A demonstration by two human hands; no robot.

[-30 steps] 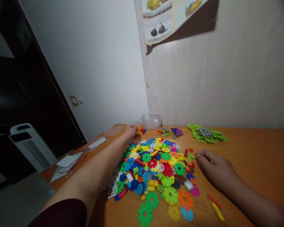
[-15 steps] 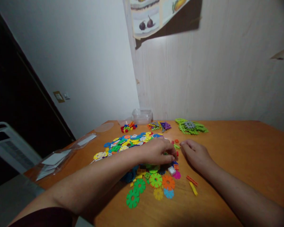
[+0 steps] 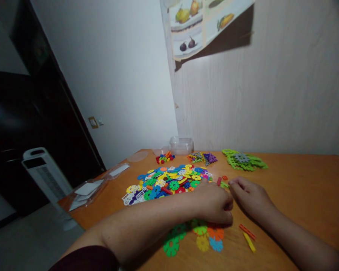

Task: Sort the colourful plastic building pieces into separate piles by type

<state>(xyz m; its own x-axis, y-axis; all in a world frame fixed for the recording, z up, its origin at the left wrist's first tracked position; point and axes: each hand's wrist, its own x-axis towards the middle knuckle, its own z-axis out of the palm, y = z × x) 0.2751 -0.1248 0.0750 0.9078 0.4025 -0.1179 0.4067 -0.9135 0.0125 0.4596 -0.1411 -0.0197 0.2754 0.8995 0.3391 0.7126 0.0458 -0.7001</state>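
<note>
My left hand (image 3: pixel 214 203) reaches across the front of the pile with its fingers curled in. Whatever those fingers hold, if anything, is hidden. Under and beside it lie flat notched discs, among them an orange disc (image 3: pixel 216 232), a light blue disc (image 3: pixel 216 244) and a green disc (image 3: pixel 171 246). My right hand (image 3: pixel 251 194) rests closed on the table, its fingertips beside a lime green piece (image 3: pixel 224 185); its grip is hidden. Close by are a red brick (image 3: pixel 219 181) and a small orange piece (image 3: pixel 225 177). The mixed pile of plastic pieces (image 3: pixel 173 176) spreads left, partly behind my left arm.
Farther back sit small bricks (image 3: pixel 165 157), purple and grey pieces (image 3: pixel 203 158), green gear-like pieces (image 3: pixel 244 160) and a clear plastic box (image 3: pixel 181 145). Plastic bags (image 3: pixel 87 192) lie at the left edge. An orange stick (image 3: pixel 247 232) and a yellow stick (image 3: pixel 249 241) lie in front.
My left hand has moved forward-right over the nearer bricks and curled tighter, covering the pieces there. The right hand stays beside the lime green piece. The whole view has shifted left.
</note>
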